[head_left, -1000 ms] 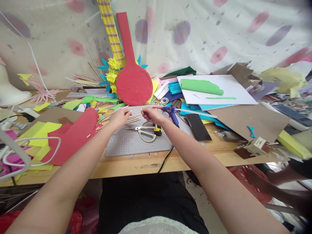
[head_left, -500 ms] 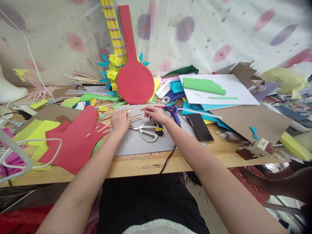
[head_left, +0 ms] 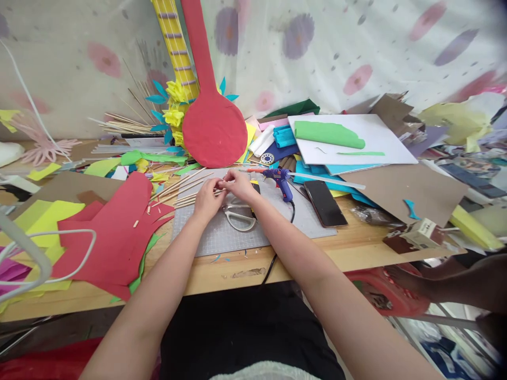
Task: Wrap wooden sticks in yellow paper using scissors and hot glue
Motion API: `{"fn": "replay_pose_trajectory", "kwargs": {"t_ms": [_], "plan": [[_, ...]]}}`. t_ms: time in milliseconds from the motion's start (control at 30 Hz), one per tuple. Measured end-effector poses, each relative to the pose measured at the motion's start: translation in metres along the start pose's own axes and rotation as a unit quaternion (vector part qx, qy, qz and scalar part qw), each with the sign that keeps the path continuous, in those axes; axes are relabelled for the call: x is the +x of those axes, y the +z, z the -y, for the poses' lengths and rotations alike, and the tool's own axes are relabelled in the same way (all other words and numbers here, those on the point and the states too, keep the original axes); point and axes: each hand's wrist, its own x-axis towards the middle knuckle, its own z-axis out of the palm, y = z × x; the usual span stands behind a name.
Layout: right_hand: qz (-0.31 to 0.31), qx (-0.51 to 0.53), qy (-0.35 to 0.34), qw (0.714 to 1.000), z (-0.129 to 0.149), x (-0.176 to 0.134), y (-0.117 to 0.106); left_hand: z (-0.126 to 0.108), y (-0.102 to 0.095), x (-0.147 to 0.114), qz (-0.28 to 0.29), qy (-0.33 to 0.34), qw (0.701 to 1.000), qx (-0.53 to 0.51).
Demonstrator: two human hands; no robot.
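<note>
Meeting near frame centre, left hand [head_left: 209, 200] and right hand [head_left: 240, 186] show curled fingers, pinch unconfirmable; scissors [head_left: 242, 230] beneath.

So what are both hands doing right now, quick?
Left hand: fingers curled in; can't tell whether it holds anything.
Right hand: fingers bent toward the left hand; can't tell what's held, if anything.

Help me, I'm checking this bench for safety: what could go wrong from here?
The orange nozzle of the glue gun points toward the right hand; if hot, it could burn a finger. The gun's cord seems to run over the front of the table and might snag. The scissors lie close by the left hand, blades out of sight, and might nick it.
</note>
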Motion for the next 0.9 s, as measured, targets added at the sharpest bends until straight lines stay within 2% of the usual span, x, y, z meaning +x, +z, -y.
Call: {"fn": "replay_pose_trajectory", "kwargs": {"t_ms": [133, 233, 333, 400, 500, 567, 700, 767, 833, 900], "plan": [[0.062, -0.03, -0.028, 0.997, 0.013, -0.008, -0.007, 0.006, -0.003, -0.005, -0.026, -0.081, 0.995, -0.051], [0.073, -0.111, -0.061, 0.989, 0.021, -0.027, -0.022, 0.02, -0.012, -0.006, -0.084, -0.102, 0.987, -0.091], [0.163, -0.266, -0.122, 0.942, 0.027, -0.05, -0.038, 0.036, -0.023, -0.005, -0.138, -0.121, 0.975, -0.122], [0.193, -0.34, -0.15, 0.908, 0.03, -0.062, -0.045, 0.042, -0.029, -0.003, -0.17, -0.127, 0.968, -0.134], [0.191, -0.413, -0.163, 0.875, 0.033, -0.074, -0.043, 0.044, -0.035, -0.002, -0.194, -0.137, 0.96, -0.147], [0.178, -0.441, -0.148, 0.867, 0.032, -0.077, -0.038, 0.044, -0.037, -0.002, -0.196, -0.141, 0.959, -0.152], [0.169, -0.438, -0.096, 0.878, 0.026, -0.074, -0.038, 0.049, -0.039, -0.002, -0.214, -0.141, 0.955, -0.151], [0.163, -0.39, -0.086, 0.902, 0.022, -0.068, -0.049, 0.052, -0.04, -0.002, -0.233, -0.144, 0.948, -0.164], [0.127, -0.328, -0.065, 0.934, 0.017, -0.061, -0.063, 0.051, -0.038, -0.001, -0.239, -0.142, 0.942, -0.187], [0.08, -0.272, -0.063, 0.957, 0.013, -0.054, -0.072, 0.046, -0.033, -0.002, -0.21, -0.139, 0.944, -0.214]]}}
